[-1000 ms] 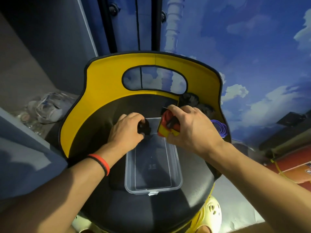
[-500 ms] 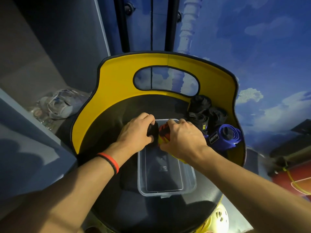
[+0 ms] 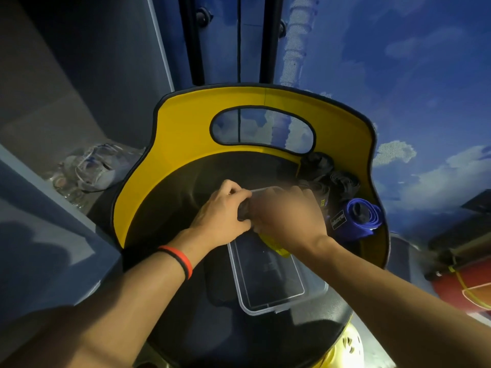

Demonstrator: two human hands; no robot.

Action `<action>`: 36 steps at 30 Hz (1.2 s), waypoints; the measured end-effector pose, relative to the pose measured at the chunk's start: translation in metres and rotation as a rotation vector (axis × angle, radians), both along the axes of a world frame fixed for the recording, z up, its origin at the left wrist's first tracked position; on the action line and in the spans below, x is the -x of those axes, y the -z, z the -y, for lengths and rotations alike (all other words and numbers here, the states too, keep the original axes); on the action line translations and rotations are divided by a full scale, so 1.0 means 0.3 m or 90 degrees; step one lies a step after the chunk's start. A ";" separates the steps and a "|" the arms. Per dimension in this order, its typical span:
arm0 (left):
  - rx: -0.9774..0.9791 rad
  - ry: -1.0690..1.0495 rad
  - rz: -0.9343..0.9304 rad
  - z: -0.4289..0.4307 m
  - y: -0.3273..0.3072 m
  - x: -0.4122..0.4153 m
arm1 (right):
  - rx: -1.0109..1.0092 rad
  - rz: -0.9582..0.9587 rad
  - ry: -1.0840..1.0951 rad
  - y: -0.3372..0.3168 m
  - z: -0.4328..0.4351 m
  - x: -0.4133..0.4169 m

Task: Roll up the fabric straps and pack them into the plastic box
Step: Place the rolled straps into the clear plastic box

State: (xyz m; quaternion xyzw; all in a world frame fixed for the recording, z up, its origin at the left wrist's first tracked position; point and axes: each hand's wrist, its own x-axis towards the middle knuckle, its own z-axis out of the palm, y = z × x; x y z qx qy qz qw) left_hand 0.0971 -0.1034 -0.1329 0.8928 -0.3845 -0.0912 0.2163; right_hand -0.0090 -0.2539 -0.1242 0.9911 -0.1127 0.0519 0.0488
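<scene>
A clear plastic box (image 3: 313,296) lies on the black seat of a yellow-backed chair (image 3: 186,134). Over the box's far end my left hand (image 3: 220,216) is closed on a black rolled strap (image 3: 243,209). My right hand (image 3: 289,219), blurred, presses against it and is closed on a red and yellow strap whose yellow end (image 3: 276,245) hangs into the box. To the right on the seat lie a blue rolled strap (image 3: 364,216) and several black rolled straps (image 3: 337,181).
A blue wall painted with clouds (image 3: 398,75) rises behind the chair. A heap of clear plastic wrapping (image 3: 90,171) lies on the floor to the left. A red object with yellow cord (image 3: 462,282) sits at the right edge. A grey surface (image 3: 39,248) borders the left.
My hands have closed together over the box's far end, and the right hand now covers the red and yellow strap so only its yellow end shows. The view has shifted slightly.
</scene>
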 end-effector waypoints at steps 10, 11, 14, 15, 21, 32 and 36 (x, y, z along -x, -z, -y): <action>-0.027 -0.024 0.071 0.035 0.023 0.003 | 0.028 -0.059 -0.064 0.013 0.024 -0.001; -0.027 -0.027 0.070 0.036 0.022 0.002 | 0.028 -0.053 -0.065 0.005 0.030 -0.008; -0.017 -0.025 0.066 0.034 0.011 0.000 | 0.033 -0.062 -0.050 -0.012 0.024 -0.023; -0.009 -0.022 0.062 0.031 0.007 0.000 | 0.039 -0.066 -0.042 -0.013 0.017 -0.028; -0.011 -0.024 0.065 0.017 -0.017 0.005 | 0.023 -0.056 0.049 -0.023 0.014 -0.056; -0.083 -0.047 0.103 0.033 -0.019 0.008 | 0.018 -0.031 0.008 -0.004 0.026 -0.036; -0.083 -0.071 0.067 0.041 -0.009 0.013 | 0.030 -0.095 -0.027 -0.011 0.051 -0.018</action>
